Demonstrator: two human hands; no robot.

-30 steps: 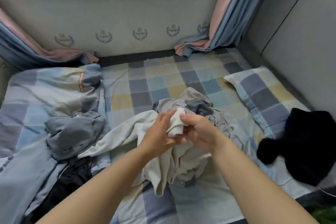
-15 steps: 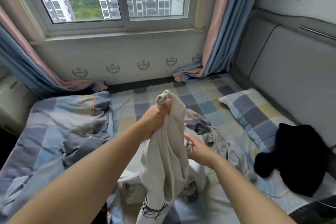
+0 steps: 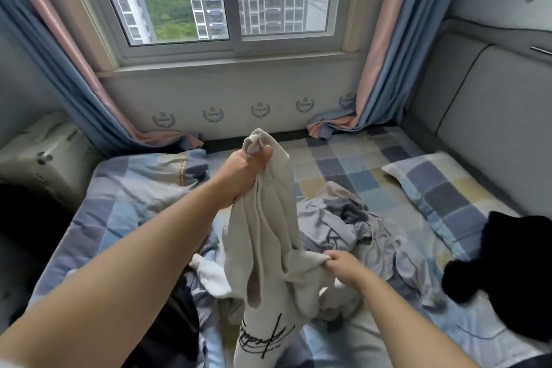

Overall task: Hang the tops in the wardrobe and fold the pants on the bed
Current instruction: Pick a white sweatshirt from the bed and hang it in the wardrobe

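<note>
My left hand (image 3: 245, 170) grips the top end of a cream garment (image 3: 265, 236) with black script print and holds it up above the bed (image 3: 343, 164). The cloth hangs down in long folds. Lower and to the right, my right hand (image 3: 340, 267) pinches a fold of the same garment. Behind it lies a crumpled heap of grey clothes (image 3: 343, 224) on the checked sheet. A dark garment (image 3: 182, 317) lies under my left forearm.
A black garment (image 3: 513, 272) lies at the bed's right edge beside a checked pillow (image 3: 442, 188). A checked duvet (image 3: 134, 188) is bunched at the left. The window wall and curtains (image 3: 379, 75) stand behind the bed; a padded headboard (image 3: 493, 116) is on the right.
My left hand has lifted the cream garment off the heap and raised it high. My right hand has slid down to a lower fold. The view has tilted up toward the window.
</note>
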